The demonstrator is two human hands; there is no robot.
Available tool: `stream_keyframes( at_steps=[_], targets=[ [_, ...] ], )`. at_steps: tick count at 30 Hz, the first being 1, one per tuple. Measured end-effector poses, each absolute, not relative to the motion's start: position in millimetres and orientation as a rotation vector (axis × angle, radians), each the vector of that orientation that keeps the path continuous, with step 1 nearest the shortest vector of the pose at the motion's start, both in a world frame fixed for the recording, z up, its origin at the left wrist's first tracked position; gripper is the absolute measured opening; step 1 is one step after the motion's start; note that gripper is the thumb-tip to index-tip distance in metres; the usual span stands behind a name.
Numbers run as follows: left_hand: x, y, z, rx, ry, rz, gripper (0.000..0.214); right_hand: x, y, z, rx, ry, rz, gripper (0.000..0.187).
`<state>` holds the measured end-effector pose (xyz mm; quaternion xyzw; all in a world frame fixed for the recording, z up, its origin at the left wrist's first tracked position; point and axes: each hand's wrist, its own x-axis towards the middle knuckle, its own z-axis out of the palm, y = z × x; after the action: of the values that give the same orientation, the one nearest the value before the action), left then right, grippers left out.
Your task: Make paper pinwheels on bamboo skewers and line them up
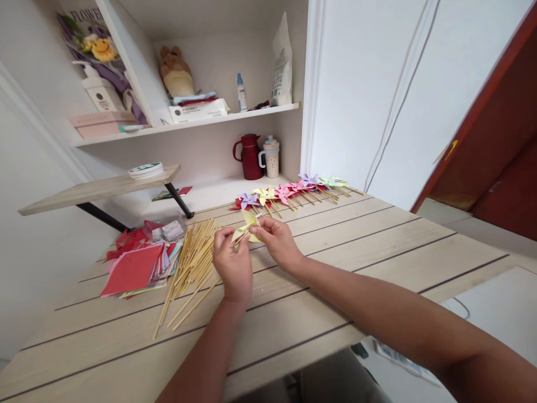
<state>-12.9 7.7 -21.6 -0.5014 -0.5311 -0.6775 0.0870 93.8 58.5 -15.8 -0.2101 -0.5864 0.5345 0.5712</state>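
A pale yellow paper pinwheel (249, 220) is held up over the table between my two hands. My left hand (233, 263) pinches its left and lower side. The fingers of my right hand (277, 240) are closed on its right side near the centre. Whether a stick or pin is attached to it is hidden by my fingers. To the left of my left hand lies a loose pile of thin wooden sticks (195, 257). Behind my hands, finished pinwheels on sticks, such as a yellow one (264, 195) and a pink one (283, 194), lie in a row.
Coloured paper squares (132, 268) are stacked on the left, beside red paper pieces (136, 239) and a clear plastic bag (170, 229). A small raised shelf (100, 188) stands behind them. A dark red jug (250, 158) and a cup (272, 159) stand at the back.
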Motion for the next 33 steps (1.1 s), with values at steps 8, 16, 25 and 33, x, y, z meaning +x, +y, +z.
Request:
stream_keyframes(
  at_steps=[8,16,25,33],
  targets=[
    [-13.3,6.7,-22.5,-1.465,-1.563,-1.959,0.006,96.8,56.9,-13.1,-0.504,-1.407,1.232,0.023],
    [-15.8,6.3,-23.7,-1.498,-1.583,-1.924,0.005,98.4,57.9,-12.5,-0.507,-1.402,1.243,0.02],
    [-16.4,0.7,-17.3,-1.525,-1.458,-1.804,0.007,101.6,57.1,-6.4,-0.431,-1.385,1.358,0.028],
    [-21.8,-7.6,-5.9,-1.58,-1.244,-1.552,0.005,109.9,56.5,1.9,-0.367,-1.462,1.399,0.03]
  ],
)
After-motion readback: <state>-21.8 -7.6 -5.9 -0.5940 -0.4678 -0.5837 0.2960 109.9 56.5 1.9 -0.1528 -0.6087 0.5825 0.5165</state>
